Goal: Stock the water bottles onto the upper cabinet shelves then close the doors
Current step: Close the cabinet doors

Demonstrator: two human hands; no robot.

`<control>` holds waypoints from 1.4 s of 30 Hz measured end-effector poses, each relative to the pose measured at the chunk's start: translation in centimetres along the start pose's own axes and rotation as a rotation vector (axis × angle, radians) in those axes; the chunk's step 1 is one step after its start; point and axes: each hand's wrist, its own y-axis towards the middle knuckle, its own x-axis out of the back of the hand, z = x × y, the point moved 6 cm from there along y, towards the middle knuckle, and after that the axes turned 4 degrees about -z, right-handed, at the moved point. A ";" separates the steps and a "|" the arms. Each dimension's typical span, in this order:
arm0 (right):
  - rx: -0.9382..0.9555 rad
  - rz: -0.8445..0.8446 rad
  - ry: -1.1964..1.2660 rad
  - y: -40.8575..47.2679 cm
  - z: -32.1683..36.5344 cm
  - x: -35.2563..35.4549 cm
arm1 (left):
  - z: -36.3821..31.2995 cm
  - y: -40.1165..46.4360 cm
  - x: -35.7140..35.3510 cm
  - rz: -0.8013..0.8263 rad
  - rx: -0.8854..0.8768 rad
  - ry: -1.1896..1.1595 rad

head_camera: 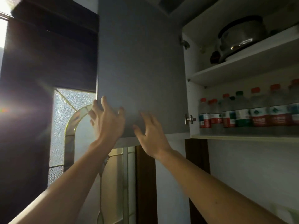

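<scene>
A grey cabinet door (140, 62) stands swung open at the left of the white upper cabinet. My left hand (107, 120) lies against its lower left corner, fingers spread, fingertips curling round the free edge. My right hand (150, 135) rests flat and spread on the door's bottom part, just right of the left hand. Several water bottles (247, 110) with red and green caps stand upright in rows on the lower shelf (242, 137). Neither hand holds a bottle.
A steel kettle (241, 36) with a black handle sits on the upper shelf (242, 62). Two door hinges (190, 119) show on the cabinet's left wall. To the left, a bright frosted glass window (72, 107) and dark wooden frame (48, 54).
</scene>
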 end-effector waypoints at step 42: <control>-0.039 -0.528 -0.634 -12.0 -1.3 32.4 | -22.5 -18.3 -18.8 0.566 -0.481 -0.801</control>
